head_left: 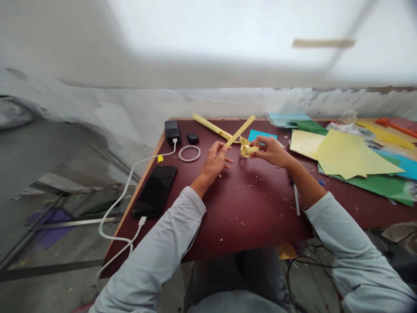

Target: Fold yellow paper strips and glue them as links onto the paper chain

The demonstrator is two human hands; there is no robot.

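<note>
My left hand (pixel 214 163) pinches the lower end of a flat yellow paper strip (pixel 241 129), which points up and to the right. A looped, crumpled-looking piece of yellow paper (pixel 246 150) is gripped at its right side by the fingers of my right hand (pixel 269 150). Behind both hands a long yellow paper roll (pixel 208 124) lies slanted on the dark red table (pixel 234 204). Its near end runs behind the strip, and I cannot tell whether it joins the looped piece. A blue paper piece (pixel 260 135) lies just behind my right hand.
On the left are a black phone (pixel 155 191) on a white cable (pixel 130 178), a black charger (pixel 171 130), a small black case (pixel 192 138) and a coiled white ring (pixel 189 153). Yellow sheets (pixel 353 154) and green sheets (pixel 384 187) pile up at right. Paper scraps dot the tabletop.
</note>
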